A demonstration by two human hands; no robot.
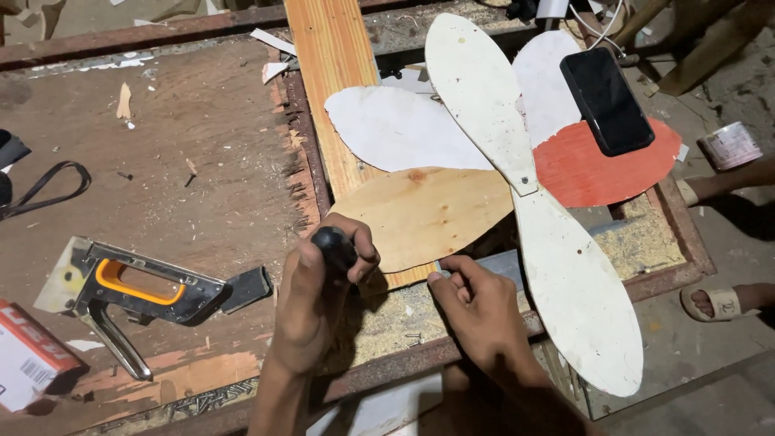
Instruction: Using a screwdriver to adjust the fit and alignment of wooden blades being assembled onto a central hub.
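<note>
The bare plywood petal [424, 214] lies on the long wooden plank [327, 56], beside the white petal [400, 129] and under the long white blade [525, 186]. Just below the plywood petal's near edge, the left hand [315, 299] is clenched around a black-handled tool [333, 246], wrist bent upward. The right hand [480, 311] pinches the plywood petal's edge with curled fingertips. A staple gun [149, 291] rests well left of it.

A staple gun [145, 287] with an orange grip lies on the dusty desk [202, 153], a small box [28, 359] near it; a black phone [606, 101] rests on a red oval board [597, 173]; a tape roll [731, 145] sits on the floor; a black strap [48, 187] lies at the left.
</note>
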